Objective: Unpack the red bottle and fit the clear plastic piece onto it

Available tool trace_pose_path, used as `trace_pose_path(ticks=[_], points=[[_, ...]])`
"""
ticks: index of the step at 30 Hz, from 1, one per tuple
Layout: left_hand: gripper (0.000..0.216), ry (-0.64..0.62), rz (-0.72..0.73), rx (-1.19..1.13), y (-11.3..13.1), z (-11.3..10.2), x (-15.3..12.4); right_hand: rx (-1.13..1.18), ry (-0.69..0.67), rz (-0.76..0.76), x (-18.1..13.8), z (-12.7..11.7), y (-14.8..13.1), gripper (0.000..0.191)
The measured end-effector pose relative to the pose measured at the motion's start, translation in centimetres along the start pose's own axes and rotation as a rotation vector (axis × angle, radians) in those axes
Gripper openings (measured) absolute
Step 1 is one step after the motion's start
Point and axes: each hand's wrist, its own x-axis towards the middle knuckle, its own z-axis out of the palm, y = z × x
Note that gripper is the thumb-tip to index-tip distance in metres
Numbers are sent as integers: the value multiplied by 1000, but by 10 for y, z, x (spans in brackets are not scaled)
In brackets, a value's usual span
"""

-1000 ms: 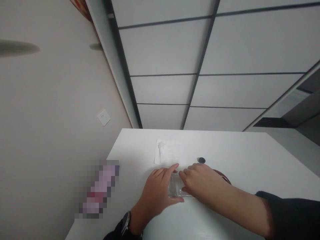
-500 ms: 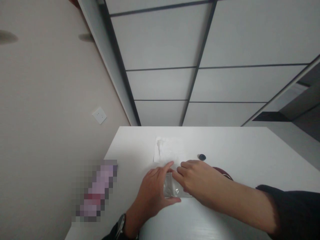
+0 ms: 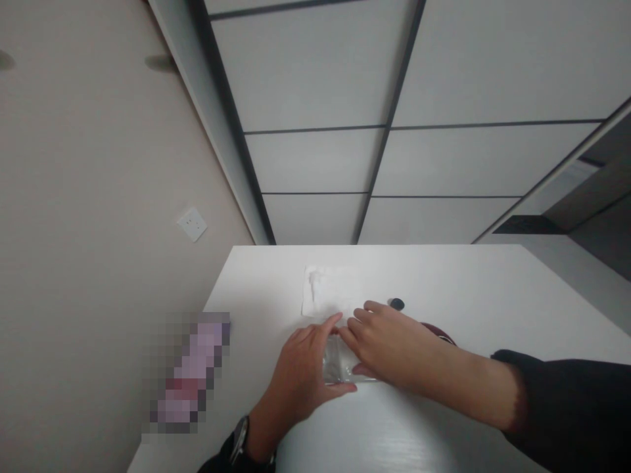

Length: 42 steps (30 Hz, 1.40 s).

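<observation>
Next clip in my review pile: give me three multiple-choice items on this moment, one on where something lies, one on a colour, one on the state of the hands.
1. Where does the small dark round object lie?
A. On the white table, beyond the right hand
B. On the floor
C. On top of the white paper sheet

2. What colour is the table?
A. Black
B. White
C. Green

3. What are the hands doing?
A. Both hang off the table
B. Only the left hand touches something
C. Both are on a small clear plastic packet

Answers:
1. A: the object sits on the tabletop just past the fingers of the right hand, beside the white paper sheet, not on it.
2. B: the whole surface shows white.
3. C: the left hand and the right hand meet over the clear plastic packet, fingertips on it.
</observation>
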Motion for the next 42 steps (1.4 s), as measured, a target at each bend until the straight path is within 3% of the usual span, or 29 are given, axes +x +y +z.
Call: trace_pose_path(ticks=[3, 5, 7, 9, 11, 13, 15, 18, 22, 26, 29, 33, 39, 42], points=[[119, 13, 23, 6, -1, 1, 0, 28, 32, -94, 0, -1, 1, 23], [113, 25, 34, 14, -2, 1, 0, 83, 111, -143, -1, -2, 2, 35], [111, 33, 34, 16, -2, 2, 1, 79, 111, -65, -2, -2, 3, 42], [115, 31, 25, 7, -3, 2, 1, 66, 80, -26, -3, -3, 4, 34], [123, 19, 23, -4, -4, 3, 0, 116, 103, -126, -4, -3, 4, 34], [127, 12, 31, -4, -5, 4, 0, 177, 170, -220, -5, -3, 3, 50], [126, 11, 27, -5, -5, 5, 0, 149, 179, -137, -6, -2, 1, 54], [122, 3, -9, -16, -2, 3, 1, 15, 77, -2, -6, 0, -2, 43], [124, -25, -49, -31, 3, -1, 3, 12, 98, -139, -6, 0, -3, 46], [123, -27, -60, -44, 5, -3, 3, -23, 67, -44, -7, -2, -2, 24], [123, -31, -58, -37, 7, -4, 4, -54, 73, -93, -10, 0, -1, 14], [122, -42, -43, -22, 8, -6, 4, 0, 146, -134, -18, -1, 3, 17], [121, -46, -25, -15, 6, -5, 4, 186, 192, 6, -33, -17, 17, 31], [119, -46, -22, -16, 5, -4, 4, 219, 227, 19, -39, -20, 22, 29]])
